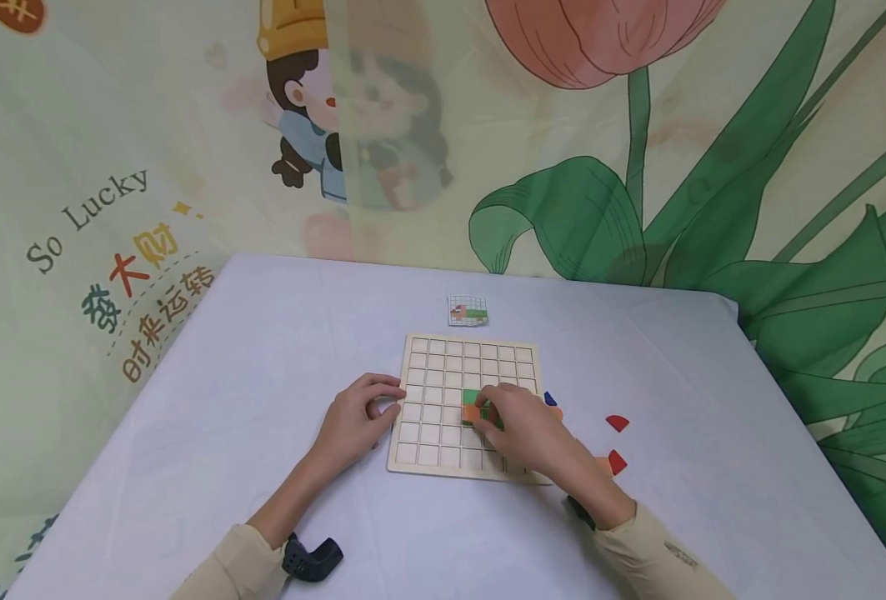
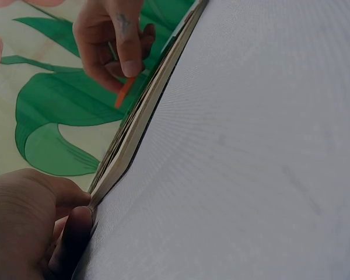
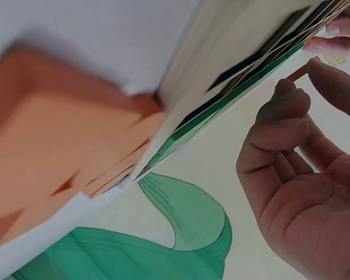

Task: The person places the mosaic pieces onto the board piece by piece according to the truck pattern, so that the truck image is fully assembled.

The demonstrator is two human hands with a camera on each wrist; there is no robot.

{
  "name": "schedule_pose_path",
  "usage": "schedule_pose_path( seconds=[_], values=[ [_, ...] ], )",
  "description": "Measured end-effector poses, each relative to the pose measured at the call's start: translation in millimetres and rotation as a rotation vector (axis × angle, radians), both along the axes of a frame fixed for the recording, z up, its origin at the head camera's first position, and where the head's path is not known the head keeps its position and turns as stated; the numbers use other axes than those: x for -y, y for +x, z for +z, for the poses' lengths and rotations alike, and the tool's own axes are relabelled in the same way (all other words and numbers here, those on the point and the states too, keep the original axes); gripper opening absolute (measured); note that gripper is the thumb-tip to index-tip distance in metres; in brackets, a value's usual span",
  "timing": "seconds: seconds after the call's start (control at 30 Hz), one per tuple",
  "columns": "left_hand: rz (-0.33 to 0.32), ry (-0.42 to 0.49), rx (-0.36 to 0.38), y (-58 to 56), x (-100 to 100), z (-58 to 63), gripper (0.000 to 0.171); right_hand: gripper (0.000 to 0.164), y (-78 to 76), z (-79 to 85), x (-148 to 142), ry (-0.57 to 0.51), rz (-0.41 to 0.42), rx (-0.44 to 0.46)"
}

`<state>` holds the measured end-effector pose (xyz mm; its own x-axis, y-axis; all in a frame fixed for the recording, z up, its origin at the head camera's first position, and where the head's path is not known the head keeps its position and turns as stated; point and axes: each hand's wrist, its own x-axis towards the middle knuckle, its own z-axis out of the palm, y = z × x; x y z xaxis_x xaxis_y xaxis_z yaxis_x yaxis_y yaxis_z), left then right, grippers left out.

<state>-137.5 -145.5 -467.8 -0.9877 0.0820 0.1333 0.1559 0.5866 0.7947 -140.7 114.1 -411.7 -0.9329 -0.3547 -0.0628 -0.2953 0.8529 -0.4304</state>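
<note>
A pale wooden grid board (image 1: 429,433) lies on the table between the hands. My left hand (image 1: 356,417) rests at its left edge, fingertip and thumb touching the rim, fingers loosely bent. Over the board's middle, my right hand (image 1: 525,425) pinches a thin orange piece (image 3: 297,73) between thumb and finger. That orange piece (image 2: 125,92) hangs tilted in the left wrist view. Green pieces (image 1: 470,396) lie in the grid cells beside it, partly covered by the right hand's fingers.
Behind the board lies a small picture card (image 1: 468,311) with a grid pattern. To the right are red quarter-round pieces (image 1: 618,423), a blue piece (image 1: 550,399) and orange pieces (image 3: 76,134), partly hidden by the right arm in the head view. A printed cloth hangs behind the table.
</note>
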Motion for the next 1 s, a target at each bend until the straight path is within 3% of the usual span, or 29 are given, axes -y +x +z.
schedule_pose_path(
  seconds=[0.43, 1.0],
  values=[
    [-0.004, 0.009, -0.011, -0.5, 0, -0.6, 0.020, 0.017, -0.9, -1.7, 15, 0.031, 0.064, 0.004],
    [-0.004, 0.002, -0.011, -0.3, 0, 0.5, 0.021, 0.020, -5.9, -4.1, 25, 0.067, 0.075, -0.018]
  ],
)
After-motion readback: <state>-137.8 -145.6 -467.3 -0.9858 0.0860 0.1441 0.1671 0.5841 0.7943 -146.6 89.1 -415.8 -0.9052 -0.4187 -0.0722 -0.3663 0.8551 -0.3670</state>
